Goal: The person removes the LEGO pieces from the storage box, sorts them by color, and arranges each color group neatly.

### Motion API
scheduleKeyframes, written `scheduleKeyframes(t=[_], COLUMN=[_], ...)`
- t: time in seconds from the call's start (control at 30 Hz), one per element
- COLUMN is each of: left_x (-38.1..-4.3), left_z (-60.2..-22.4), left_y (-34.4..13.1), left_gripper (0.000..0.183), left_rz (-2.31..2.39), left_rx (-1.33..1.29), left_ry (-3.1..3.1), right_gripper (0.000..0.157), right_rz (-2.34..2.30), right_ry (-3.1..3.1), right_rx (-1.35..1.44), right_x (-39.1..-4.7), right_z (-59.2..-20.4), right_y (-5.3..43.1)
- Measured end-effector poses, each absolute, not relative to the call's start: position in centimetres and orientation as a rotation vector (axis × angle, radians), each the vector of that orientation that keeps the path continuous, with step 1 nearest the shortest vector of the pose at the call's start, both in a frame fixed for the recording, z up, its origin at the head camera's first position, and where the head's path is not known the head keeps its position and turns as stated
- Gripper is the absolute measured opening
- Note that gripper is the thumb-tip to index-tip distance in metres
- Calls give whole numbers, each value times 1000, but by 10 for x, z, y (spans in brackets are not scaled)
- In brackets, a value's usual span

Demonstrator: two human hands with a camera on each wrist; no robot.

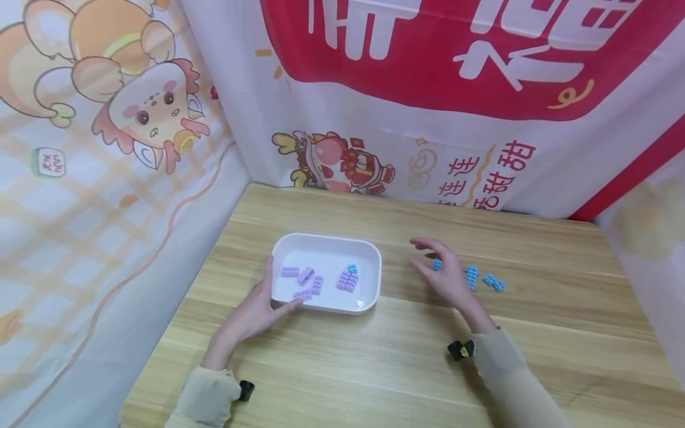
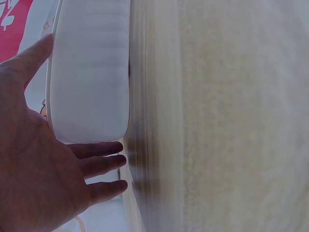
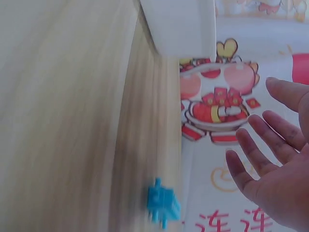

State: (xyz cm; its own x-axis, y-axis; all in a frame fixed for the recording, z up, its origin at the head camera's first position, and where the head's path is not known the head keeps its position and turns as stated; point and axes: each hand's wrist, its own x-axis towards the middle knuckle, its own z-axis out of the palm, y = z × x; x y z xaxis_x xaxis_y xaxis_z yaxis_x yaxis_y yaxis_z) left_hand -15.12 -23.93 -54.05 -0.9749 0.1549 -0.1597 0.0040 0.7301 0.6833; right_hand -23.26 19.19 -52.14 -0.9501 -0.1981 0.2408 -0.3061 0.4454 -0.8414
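Note:
My left hand (image 1: pixel 251 312) touches the left end of a white plastic tray (image 1: pixel 326 252), thumb at its near rim and fingers straight along the end wall. Several loose lilac toy bricks (image 1: pixel 290 271) lie in the tray's left half. On its right side, a lilac brick group (image 1: pixel 348 281) has a small blue brick (image 1: pixel 352 268) at its far end. Fingers spread and holding nothing, my right hand (image 1: pixel 446 276) hovers right of the tray. A blue brick (image 3: pixel 161 202) lies on the table beneath it, partly covered by the hand in the head view.
More blue bricks (image 1: pixel 471 276) and a further blue group (image 1: pixel 494 282) lie on the wooden table (image 1: pixel 342 368) just right of the right hand. Printed cloth (image 1: pixel 332 107) hangs along the table's back edge and both sides.

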Motion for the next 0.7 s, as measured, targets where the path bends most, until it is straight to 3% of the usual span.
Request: scheduleKeyframes(t=[0.7], left_x=[-153], left_z=[-543], left_y=[-239], left_gripper=[134], left_rz=[1088], left_rx=[144], left_ry=[2748], right_gripper=[42], right_rz=[1616], right_ry=[-2582], right_rx=[771], right_x=[-242], right_z=[-513], right_y=[113])
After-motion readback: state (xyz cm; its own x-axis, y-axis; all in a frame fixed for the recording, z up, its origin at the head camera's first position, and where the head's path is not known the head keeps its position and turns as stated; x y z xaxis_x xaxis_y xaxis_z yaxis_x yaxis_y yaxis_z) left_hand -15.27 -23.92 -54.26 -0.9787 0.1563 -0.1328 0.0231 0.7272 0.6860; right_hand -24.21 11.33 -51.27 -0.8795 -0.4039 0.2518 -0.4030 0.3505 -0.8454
